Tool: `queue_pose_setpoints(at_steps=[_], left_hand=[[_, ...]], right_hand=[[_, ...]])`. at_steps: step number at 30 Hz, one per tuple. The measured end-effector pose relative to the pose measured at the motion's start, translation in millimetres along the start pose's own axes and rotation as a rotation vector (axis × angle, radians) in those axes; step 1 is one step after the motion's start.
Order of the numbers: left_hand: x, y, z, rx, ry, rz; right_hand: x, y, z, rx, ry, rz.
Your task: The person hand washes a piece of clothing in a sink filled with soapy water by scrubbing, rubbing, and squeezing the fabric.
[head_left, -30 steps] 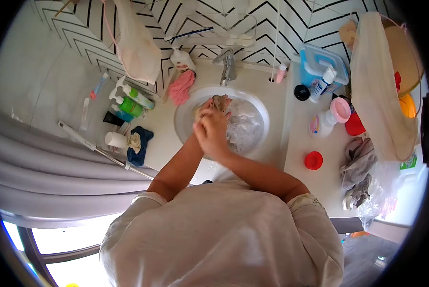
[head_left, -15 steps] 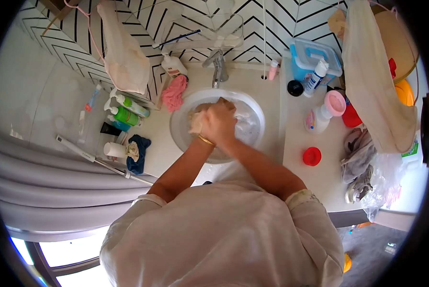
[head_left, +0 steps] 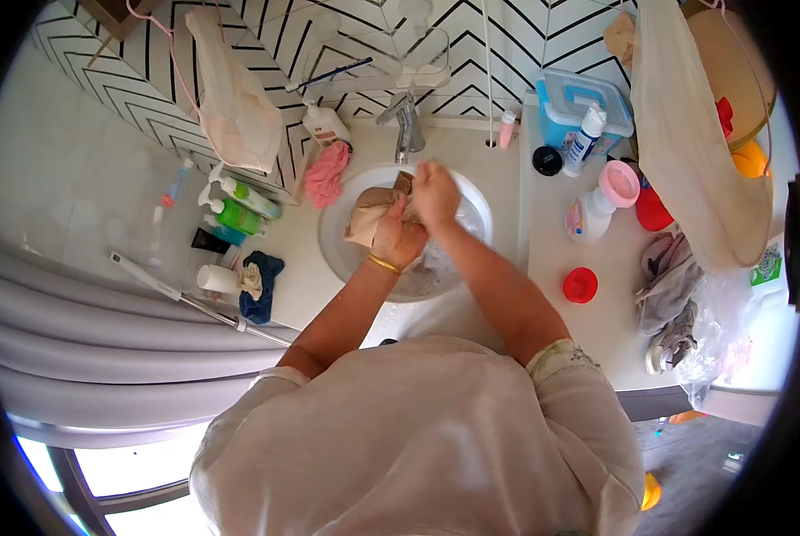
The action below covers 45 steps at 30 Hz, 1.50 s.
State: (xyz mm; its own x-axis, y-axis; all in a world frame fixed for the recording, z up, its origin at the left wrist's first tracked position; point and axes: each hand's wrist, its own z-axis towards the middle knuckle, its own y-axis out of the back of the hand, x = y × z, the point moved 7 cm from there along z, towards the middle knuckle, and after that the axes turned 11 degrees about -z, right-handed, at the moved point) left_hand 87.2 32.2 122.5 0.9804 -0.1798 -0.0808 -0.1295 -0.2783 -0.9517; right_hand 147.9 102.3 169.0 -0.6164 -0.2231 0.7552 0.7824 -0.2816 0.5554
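Over the white sink basin (head_left: 329,246), my left hand (head_left: 398,239) grips a wet beige cloth (head_left: 370,214), thumb up along it. A gold bracelet circles that wrist. My right hand (head_left: 437,194) is closed in a fist just above and to the right, close to the cloth's brown upper part (head_left: 404,182). Whatever its fingers hold is hidden. Cloudy, sudsy water (head_left: 440,268) lies in the basin beneath. The chrome faucet (head_left: 404,125) stands behind the hands, its spout near my right fist.
A pink cloth (head_left: 327,174) and a white pump bottle (head_left: 326,123) sit left of the faucet. Green bottles (head_left: 237,217) stand farther left. Rightward are a blue bin (head_left: 585,107), a spray can (head_left: 585,141), a red cap (head_left: 580,285) and a shoe (head_left: 672,341).
My hands were pressed together over the cloth. Now my right fist has moved up and right, apart from my left hand, and more of the beige cloth shows.
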Motion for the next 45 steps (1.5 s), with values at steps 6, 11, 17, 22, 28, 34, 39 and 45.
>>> queue_pose_setpoints(at_steps=[6, 11, 17, 22, 28, 34, 39, 45], left_hand=[[-10.2, -19.6, -8.8, 0.097, -0.067, 0.134], [-10.6, -12.3, -11.2, 0.080, -0.043, 0.102], [-23.2, -15.7, -9.8, 0.066, -0.159, 0.417], [-56.6, 22.7, -10.4, -0.195, -0.361, 1.324], [-24.0, -24.1, -29.7, 0.018, -0.635, 2.401], [-21.6, -53.1, -58.3, -0.052, -0.783, 2.497], [-30.9, -65.0, -74.9, -0.234, -0.571, 2.328], [-60.4, -35.9, -67.5, -0.136, -0.587, 1.018]], right_hand=[[87.8, 73.5, -46.2, -0.170, 0.378, 0.258], [39.7, 29.1, -15.4, 0.048, 0.235, -0.015], [-6.4, 6.9, -6.5, 0.152, 0.117, -0.080], [-24.6, -0.8, -21.8, 0.519, 0.060, 0.277], [9.2, -3.2, -50.0, 0.866, -0.142, 0.702], [20.1, 2.0, -50.0, 0.802, -0.090, 0.568], [20.5, 9.9, -44.7, 0.816, -0.248, 0.760], [36.7, 27.6, -37.6, 0.915, -0.082, 0.777]])
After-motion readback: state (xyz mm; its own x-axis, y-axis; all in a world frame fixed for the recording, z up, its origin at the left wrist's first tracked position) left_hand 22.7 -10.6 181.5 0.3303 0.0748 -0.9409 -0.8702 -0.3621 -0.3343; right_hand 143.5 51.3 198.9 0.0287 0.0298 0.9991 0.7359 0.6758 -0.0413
